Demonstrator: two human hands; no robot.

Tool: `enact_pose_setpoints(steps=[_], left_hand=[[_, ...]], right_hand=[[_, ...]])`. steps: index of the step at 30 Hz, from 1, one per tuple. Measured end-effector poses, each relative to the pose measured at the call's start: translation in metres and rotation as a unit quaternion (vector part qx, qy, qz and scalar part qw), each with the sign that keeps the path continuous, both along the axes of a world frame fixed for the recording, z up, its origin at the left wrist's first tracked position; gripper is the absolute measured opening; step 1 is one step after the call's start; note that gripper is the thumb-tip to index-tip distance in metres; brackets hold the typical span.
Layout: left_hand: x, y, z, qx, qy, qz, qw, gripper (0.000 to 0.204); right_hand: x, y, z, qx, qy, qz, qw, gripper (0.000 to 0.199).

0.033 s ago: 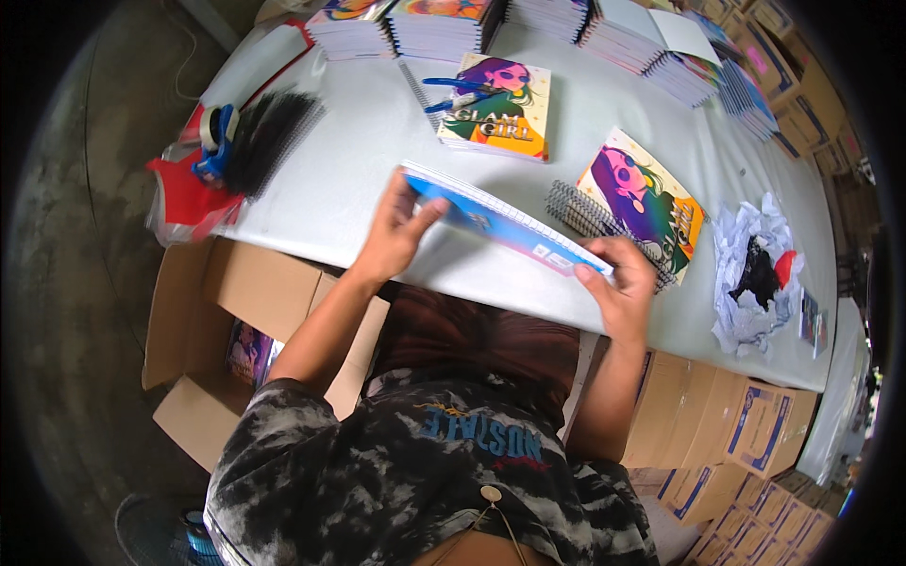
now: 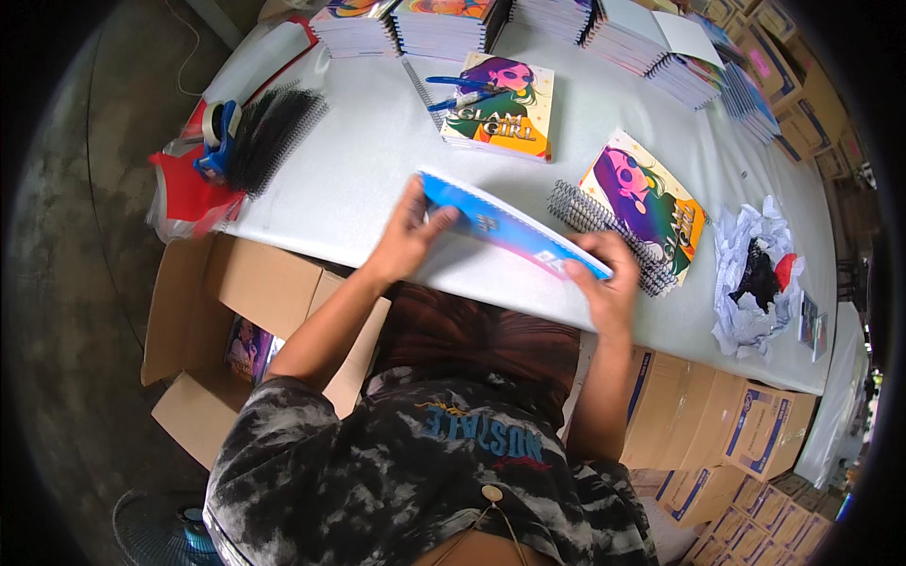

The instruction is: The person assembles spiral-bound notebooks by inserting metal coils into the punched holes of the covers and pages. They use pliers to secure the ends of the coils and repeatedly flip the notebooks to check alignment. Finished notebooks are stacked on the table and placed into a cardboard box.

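Blue-and-pink notebook slants over the near edge of the white table, between left hand and right hand. Left hand grasps the notebook's left end, right hand its right end, both thumbs uppermost. Metal coils lie right of the table's middle.

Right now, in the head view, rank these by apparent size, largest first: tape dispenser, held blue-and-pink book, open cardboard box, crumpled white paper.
1. Open cardboard box
2. Held blue-and-pink book and crumpled white paper: too alike to rank
3. Tape dispenser
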State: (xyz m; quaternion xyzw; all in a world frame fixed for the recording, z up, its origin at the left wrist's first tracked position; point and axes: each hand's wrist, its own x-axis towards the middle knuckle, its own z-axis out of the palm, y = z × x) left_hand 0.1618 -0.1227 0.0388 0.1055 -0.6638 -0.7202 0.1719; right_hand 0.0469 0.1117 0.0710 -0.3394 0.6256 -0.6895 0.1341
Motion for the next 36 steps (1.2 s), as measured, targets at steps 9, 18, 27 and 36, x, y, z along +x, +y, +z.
enact_pose_setpoints(steps=[9, 18, 27, 36], left_hand=[[0.004, -0.189, -0.01, -0.636, -0.208, 0.336, 0.663, 0.027], [-0.002, -0.158, 0.004, -0.537, -0.322, 0.291, 0.723, 0.037], [-0.016, -0.121, 0.062, -0.418, -0.096, 0.109, 0.897, 0.033], [-0.025, -0.04, 0.061, -0.201, -0.1, -0.073, 0.972, 0.033]], right_hand=[[-0.003, 0.002, -0.034, 0.016, -0.031, -0.025, 0.999, 0.021], [0.005, 0.009, -0.021, -0.011, -0.015, -0.006, 1.0, 0.03], [-0.009, 0.002, -0.023, -0.027, 0.016, -0.04, 0.999, 0.03], [-0.009, 0.005, -0.023, -0.026, -0.007, -0.011, 1.0, 0.027]])
